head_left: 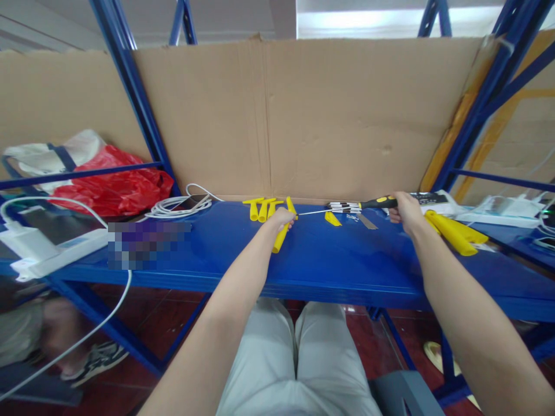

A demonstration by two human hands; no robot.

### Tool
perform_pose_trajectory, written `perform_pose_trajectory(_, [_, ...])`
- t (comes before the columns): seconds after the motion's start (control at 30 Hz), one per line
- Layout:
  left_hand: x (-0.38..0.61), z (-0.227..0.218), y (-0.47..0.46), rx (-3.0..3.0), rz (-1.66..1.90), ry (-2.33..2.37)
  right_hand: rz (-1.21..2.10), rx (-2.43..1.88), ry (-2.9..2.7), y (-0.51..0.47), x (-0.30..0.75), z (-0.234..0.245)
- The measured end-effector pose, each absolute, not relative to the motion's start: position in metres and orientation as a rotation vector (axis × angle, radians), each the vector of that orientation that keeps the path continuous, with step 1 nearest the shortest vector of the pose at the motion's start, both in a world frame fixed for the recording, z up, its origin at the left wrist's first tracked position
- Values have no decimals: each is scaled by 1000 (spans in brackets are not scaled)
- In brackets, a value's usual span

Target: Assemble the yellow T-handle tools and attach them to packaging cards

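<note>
My left hand (285,219) is closed around a yellow plastic handle (280,241), which stands tilted over the blue shelf. In my right hand (405,209) is the black and yellow grip of a long screwdriver (376,203). Its thin shaft reaches left, and the tip meets the handle at my left fingers; the exact contact is hidden. Several similar yellow pieces (262,211) stand in a row just left of my left hand. Beneath the shaft lie a small yellow piece (333,218), a flat metal blade (367,221) and some tiny screws (352,218).
More yellow handles (458,232) lie by my right forearm. A white power strip (65,252), a coiled white cable (173,207) and a red plastic bag (115,182) are at left. Cardboard (325,115) closes off the back between blue posts. Another person's leg (65,329) shows lower left.
</note>
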State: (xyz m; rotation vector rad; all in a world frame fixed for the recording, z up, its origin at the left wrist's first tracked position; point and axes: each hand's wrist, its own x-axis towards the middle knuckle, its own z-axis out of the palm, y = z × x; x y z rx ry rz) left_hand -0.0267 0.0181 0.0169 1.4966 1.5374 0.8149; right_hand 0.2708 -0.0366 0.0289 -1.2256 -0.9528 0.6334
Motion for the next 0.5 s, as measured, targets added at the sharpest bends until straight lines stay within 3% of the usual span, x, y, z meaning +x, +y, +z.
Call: perform_pose_trajectory(0.5, [-27,18,16,1498,814,1558,765,-1231,-928,-43,270,38])
